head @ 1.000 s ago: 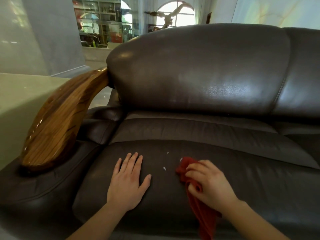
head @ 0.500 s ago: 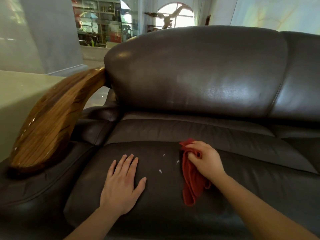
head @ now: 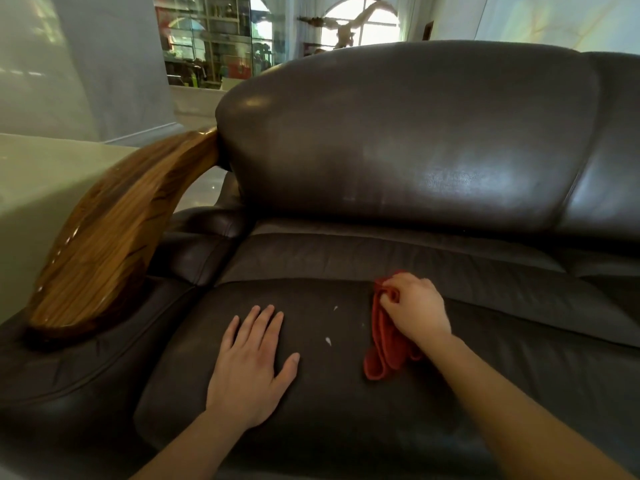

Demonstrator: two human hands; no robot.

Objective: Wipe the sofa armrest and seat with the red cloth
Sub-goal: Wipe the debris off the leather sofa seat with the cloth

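Observation:
A dark brown leather sofa fills the view, its seat cushion [head: 346,410] in front of me. On the left curves a polished wooden armrest [head: 104,237]. My right hand [head: 415,310] is closed on the bunched red cloth [head: 384,344], pressing it on the seat near the cushion's back edge; the cloth trails toward me. My left hand [head: 252,365] lies flat on the seat, fingers apart, holding nothing. A few small white specks [head: 328,340] lie on the leather between the two hands.
The sofa backrest [head: 398,133] rises right behind the seat. A second seat section [head: 616,289] continues to the right. Beyond the armrest are a pale floor, a grey wall and a glass display shelf [head: 207,39].
My right hand has pushed the red cloth away from me across the seat, from near the front to near the back edge of the cushion. The left hand has stayed flat in place.

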